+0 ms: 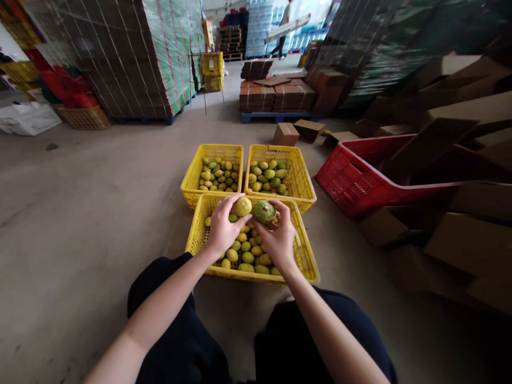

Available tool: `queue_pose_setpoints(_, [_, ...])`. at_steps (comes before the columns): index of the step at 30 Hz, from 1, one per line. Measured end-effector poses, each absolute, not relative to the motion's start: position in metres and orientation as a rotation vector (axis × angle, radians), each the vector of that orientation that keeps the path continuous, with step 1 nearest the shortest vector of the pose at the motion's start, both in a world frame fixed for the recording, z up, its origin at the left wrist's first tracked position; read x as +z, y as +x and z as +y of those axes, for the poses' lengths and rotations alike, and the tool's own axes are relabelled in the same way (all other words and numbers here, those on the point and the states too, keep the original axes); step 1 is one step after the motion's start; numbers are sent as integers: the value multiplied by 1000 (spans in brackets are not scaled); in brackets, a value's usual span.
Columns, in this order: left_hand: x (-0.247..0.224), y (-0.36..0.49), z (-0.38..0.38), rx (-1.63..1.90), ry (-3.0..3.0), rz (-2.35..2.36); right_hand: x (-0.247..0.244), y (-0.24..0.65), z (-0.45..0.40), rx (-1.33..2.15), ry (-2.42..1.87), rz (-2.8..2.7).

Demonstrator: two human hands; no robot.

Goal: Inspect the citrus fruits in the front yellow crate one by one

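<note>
My left hand [221, 225] grips a round yellow fruit [241, 206] between thumb and fingers. Beside it, my right hand [281, 232] holds a green fruit [264, 212] whose brownish stem end faces up. Both fruits are held close together above the near yellow crate [202, 226], a perforated plastic one. Inside that crate lie many yellow and green fruits [248, 257], partly hidden by my hands. Their exact kind I cannot tell. Just beyond stand a left yellow crate [192, 173] and a right yellow crate [303, 173], each containing similar fruits.
A red crate [344, 178] with cardboard stands on the right, among many cardboard boxes [468, 240]. Farther back are flattened cartons [294, 96] on a blue pallet [264, 117], and wrapped stacks [160, 64]. A person [284, 26] carries a long item in the background.
</note>
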State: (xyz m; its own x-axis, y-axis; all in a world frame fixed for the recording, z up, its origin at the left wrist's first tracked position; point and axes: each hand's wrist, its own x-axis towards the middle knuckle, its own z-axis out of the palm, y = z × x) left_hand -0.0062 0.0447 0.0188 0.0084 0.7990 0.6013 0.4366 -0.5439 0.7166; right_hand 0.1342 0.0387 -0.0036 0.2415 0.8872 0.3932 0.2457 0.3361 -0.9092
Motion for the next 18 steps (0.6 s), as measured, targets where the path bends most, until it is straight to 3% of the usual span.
queue_pose_setpoints(7, [19,-4,43,1540,2211,1314,-3,134,40,628,-1175,-1278])
queue_pose_setpoints(18, [16,-4,44,1574,2097,1279,-2,133,39,637,-1148,-1259])
